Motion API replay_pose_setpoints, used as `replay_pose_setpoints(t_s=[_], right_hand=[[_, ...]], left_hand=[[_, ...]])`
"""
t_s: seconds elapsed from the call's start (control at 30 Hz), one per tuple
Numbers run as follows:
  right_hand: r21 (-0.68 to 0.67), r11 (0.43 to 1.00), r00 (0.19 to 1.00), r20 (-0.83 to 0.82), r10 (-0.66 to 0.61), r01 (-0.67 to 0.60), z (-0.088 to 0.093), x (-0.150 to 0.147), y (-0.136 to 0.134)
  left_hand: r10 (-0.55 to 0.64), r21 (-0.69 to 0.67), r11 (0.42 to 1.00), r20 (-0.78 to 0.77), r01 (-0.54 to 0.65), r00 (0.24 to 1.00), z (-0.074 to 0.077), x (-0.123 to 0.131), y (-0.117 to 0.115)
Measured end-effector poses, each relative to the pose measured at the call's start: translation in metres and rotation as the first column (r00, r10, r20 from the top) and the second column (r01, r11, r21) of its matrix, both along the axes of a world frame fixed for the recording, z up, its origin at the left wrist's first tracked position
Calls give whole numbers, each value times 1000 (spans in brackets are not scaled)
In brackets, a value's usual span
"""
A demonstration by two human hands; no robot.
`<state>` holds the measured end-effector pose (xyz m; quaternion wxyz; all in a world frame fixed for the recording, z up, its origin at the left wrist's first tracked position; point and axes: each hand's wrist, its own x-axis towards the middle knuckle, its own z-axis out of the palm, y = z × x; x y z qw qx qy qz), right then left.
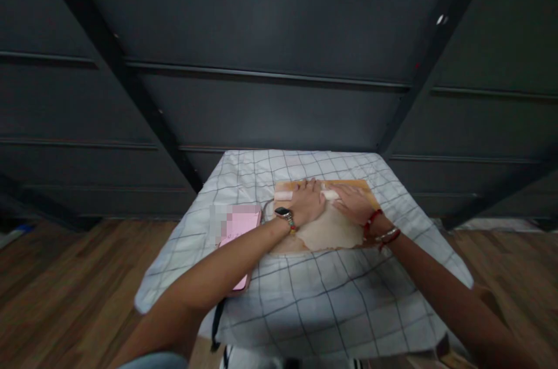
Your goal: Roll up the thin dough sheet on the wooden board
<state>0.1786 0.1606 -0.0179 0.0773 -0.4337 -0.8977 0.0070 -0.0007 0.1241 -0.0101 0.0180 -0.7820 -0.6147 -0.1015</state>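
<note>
On a wooden board lies a thin, pale sheet of dough. A light-coloured rolling pin runs across its far part, its left end sticking out past my left hand. That hand presses down flat on the pin with its fingers stretched forward. My right hand rests over the right part of the pin, fingers extended and pointing left. It hides the pin's right end. Both palms face down, and a short stretch of the pin shows between them.
A white checked cloth covers the small table. Left of the board lies a pink phone-like item, partly under my left forearm. A dark panelled wall stands right behind the table. Wooden floor shows on both sides.
</note>
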Motion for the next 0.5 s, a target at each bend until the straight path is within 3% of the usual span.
replay_pose_setpoints(t_s=[0.23,0.37,0.5], right_hand=[[53,997,998,-36,54,-52,13,5,-17],[90,994,998,-29,57,-55,18,5,-30],[104,993,998,-24,59,-56,17,10,-46]], left_hand=[[-6,-63,998,48,10,999,6,1,-19],[-21,-59,998,67,25,998,14,2,-38],[-46,-42,998,60,49,997,12,3,-59]])
